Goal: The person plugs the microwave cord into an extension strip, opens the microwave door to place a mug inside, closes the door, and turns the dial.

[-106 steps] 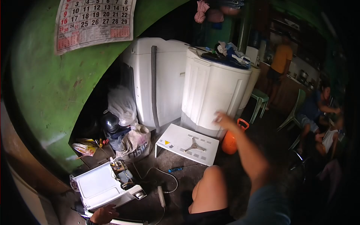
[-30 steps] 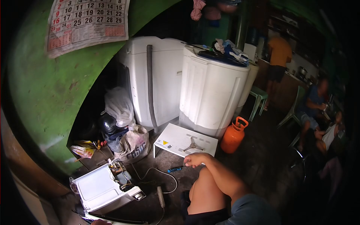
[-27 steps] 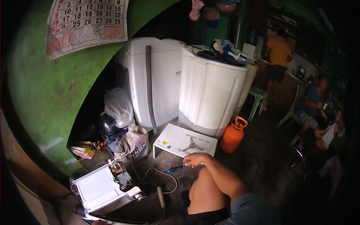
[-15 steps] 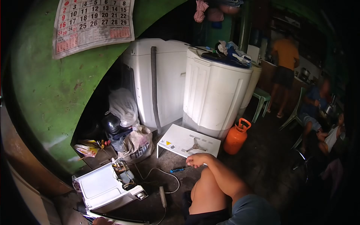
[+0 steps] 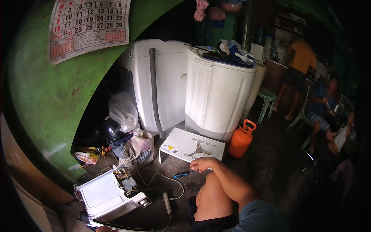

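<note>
A white microwave oven [image 5: 102, 191] with its casing off sits on the floor at the lower left, wires and parts bare at its right end. Its dark-edged door [image 5: 123, 227] is swung out along the bottom edge of the view. My left hand [image 5: 103, 229] is at this door, mostly cut off by the frame, its fingers hidden. Over my bent knee hangs my right hand [image 5: 200, 164], fingers loosely curled and holding nothing. Beneath and left of it, a blue-handled screwdriver [image 5: 181, 175] lies on the floor. Just beyond stands the white metal cover [image 5: 181, 140], a three-armed metal piece [image 5: 198, 150] on top.
An orange gas cylinder [image 5: 242, 139] stands right of the cover. Behind are white washing machines [image 5: 220, 92], one topped with clothes. Bags [image 5: 139, 149] and a black helmet [image 5: 112, 128] sit by the green wall. A power cord [image 5: 181, 189] crosses the floor. People are at the far right.
The view has turned slightly, so the background sits a little further left. At the back, the person in orange leans further right. My hands keep nearly the same positions.
</note>
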`<move>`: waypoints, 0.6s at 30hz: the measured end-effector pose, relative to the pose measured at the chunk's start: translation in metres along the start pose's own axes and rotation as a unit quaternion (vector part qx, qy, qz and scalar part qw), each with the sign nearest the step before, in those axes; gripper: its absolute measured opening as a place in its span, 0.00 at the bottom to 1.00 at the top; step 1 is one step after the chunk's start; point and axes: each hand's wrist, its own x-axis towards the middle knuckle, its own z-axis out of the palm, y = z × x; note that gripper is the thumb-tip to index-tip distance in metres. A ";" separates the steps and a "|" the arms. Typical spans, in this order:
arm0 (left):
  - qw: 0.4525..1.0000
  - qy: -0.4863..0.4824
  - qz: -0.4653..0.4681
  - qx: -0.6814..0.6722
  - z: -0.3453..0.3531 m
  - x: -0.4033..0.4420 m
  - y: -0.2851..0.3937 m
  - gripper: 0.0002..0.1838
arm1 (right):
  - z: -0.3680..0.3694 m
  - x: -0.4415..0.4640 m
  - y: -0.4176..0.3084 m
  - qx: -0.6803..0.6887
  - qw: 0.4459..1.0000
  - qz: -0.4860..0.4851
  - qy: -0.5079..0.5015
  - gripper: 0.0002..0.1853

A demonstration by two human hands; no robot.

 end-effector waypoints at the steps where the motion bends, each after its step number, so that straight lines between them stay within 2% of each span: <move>1: 1.000 0.000 0.000 0.000 0.002 0.002 -0.002 0.42 | 0.000 0.000 0.000 0.000 1.000 0.000 0.000 0.20; 13: 0.999 0.021 -0.026 0.018 -0.006 -0.006 0.009 0.41 | -0.001 0.002 -0.002 0.000 1.000 0.003 0.000 0.20; 18: 1.000 -0.016 0.005 -0.009 -0.009 -0.003 0.008 0.41 | -0.001 0.001 0.004 0.000 1.000 0.000 0.000 0.20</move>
